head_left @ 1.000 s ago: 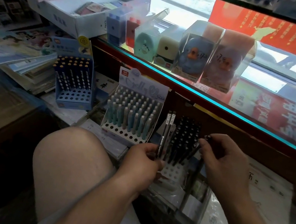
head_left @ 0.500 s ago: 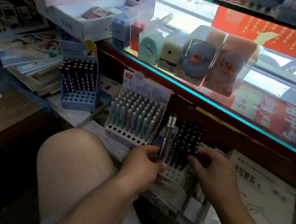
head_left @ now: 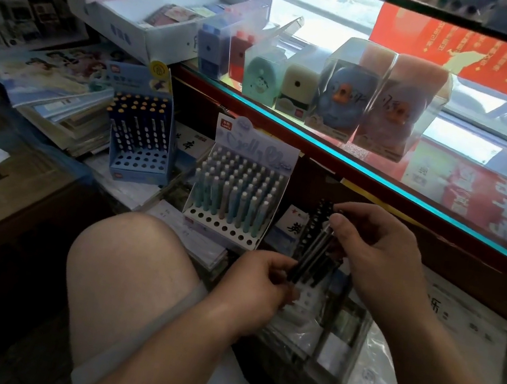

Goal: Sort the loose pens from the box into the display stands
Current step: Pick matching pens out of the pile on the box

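My left hand point(head_left: 259, 284) grips the lower ends of a few black pens point(head_left: 310, 255) that slant up to the right. My right hand point(head_left: 381, 255) pinches the upper tip of one of these pens. Behind both hands stands the display stand of black pens point(head_left: 319, 217), mostly hidden. To its left is a white stand of pastel pens point(head_left: 239, 189), nearly full, with an empty front row of holes. Farther left a blue stand point(head_left: 139, 137) holds dark pens in its back rows only. The box of loose pens is not clearly visible.
A glass counter edge point(head_left: 380, 178) overhangs the stands, carrying boxed pencil sharpeners point(head_left: 348, 87) and an open white box point(head_left: 161, 8). Stacked books point(head_left: 57, 101) lie at the left, wrapped booklets point(head_left: 350, 350) under my hands, and my bare knee point(head_left: 131, 265) is just below the stands.
My right hand rose from the black stand to the top of the pens held by my left hand. Those pens tilted from upright to slanting right.
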A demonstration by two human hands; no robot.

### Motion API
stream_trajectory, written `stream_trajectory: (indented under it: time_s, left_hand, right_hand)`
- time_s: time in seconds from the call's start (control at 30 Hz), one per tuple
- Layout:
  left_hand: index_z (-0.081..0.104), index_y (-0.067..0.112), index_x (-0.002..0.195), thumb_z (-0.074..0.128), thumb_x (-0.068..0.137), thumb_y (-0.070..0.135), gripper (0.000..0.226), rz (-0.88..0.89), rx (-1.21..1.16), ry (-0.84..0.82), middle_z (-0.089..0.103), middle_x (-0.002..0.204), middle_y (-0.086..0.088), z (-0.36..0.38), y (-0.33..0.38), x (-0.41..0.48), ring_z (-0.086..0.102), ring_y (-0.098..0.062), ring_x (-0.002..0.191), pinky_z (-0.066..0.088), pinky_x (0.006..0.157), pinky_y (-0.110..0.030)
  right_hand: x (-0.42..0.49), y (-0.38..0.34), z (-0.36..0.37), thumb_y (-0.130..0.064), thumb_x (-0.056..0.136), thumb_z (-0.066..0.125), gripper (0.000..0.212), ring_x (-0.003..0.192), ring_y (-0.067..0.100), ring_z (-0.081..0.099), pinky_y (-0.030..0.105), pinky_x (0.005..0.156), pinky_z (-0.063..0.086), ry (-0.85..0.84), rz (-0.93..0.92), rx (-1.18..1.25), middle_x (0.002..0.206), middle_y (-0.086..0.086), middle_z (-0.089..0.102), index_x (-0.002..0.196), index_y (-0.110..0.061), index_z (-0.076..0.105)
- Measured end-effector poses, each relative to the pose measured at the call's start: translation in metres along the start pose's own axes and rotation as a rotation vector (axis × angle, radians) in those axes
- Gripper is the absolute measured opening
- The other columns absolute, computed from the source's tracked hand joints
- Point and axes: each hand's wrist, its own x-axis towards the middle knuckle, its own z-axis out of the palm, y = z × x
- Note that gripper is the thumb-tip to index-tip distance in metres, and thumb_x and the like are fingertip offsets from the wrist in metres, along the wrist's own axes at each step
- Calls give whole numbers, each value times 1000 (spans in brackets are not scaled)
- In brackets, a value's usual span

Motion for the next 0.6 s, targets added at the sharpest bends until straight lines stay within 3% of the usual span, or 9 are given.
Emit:
stream_trajectory:
  time_s: [0.2, 0.33, 0.4, 0.6]
  left_hand:
    - [74, 29, 114, 71, 91, 11, 29, 36, 29, 59, 75, 98, 2, -3, 1, -3, 71, -12, 95, 57, 97, -41]
    - [74, 34, 94, 71, 92, 10, 24, 16, -64, 155, 74, 90, 5, -7, 3, -3, 71, -14, 92, 58, 94, -45]
    - [73, 33, 92, 72, 91, 9, 23, 2, -100, 225, 73, 92, 2, -10, 3, -2, 70, -16, 94, 58, 94, -46]
    - [60, 34, 102, 77, 87, 10, 32, -10, -119, 297, 72, 93, 2, -10, 5, 2, 70, -15, 92, 59, 92, -43]
  right_hand:
    - [-1, -1, -3, -13, 90, 71, 28, 82, 10, 74, 17, 69, 58, -47, 24, 108, 92, 0, 74, 115, -25, 71]
    - [2, 1, -7, -14, 86, 76, 23, 76, 9, 74, 15, 65, 57, 174, 16, 97, 87, -2, 74, 105, -25, 68]
    - [0, 5, -8, -16, 86, 77, 23, 77, 7, 73, 17, 69, 59, 221, -6, 30, 88, -5, 73, 103, -27, 67]
    - [-19, 25, 6, -26, 88, 73, 24, 91, -5, 64, 15, 79, 51, 68, -103, -268, 98, -18, 68, 111, -32, 68]
